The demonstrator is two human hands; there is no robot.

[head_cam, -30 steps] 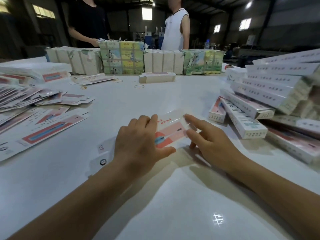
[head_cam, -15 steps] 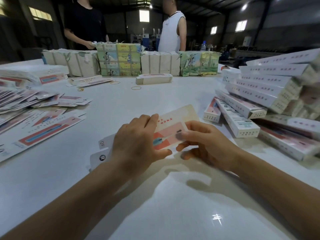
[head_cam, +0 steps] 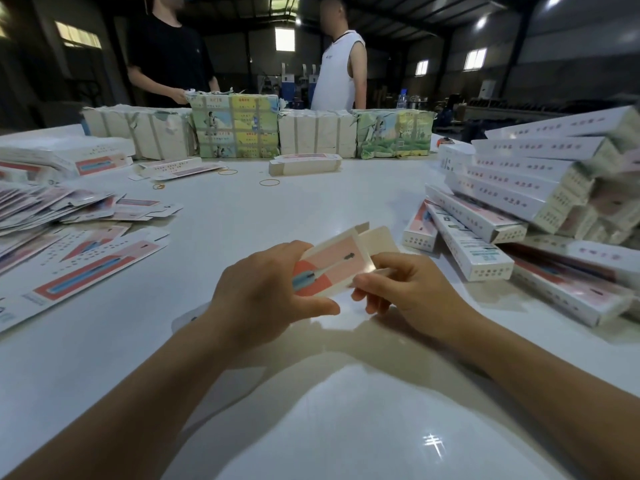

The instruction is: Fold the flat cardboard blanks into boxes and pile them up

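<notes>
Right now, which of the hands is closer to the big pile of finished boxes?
The right hand. It grips the cardboard blank on the side facing the pile of folded boxes. The left hand grips the blank's other side, farther from the pile.

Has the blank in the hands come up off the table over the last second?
Yes. The cardboard blank lay flat on the white table a second ago; now both hands hold its far end raised and tilted, flaps pointing toward the finished boxes.
</notes>
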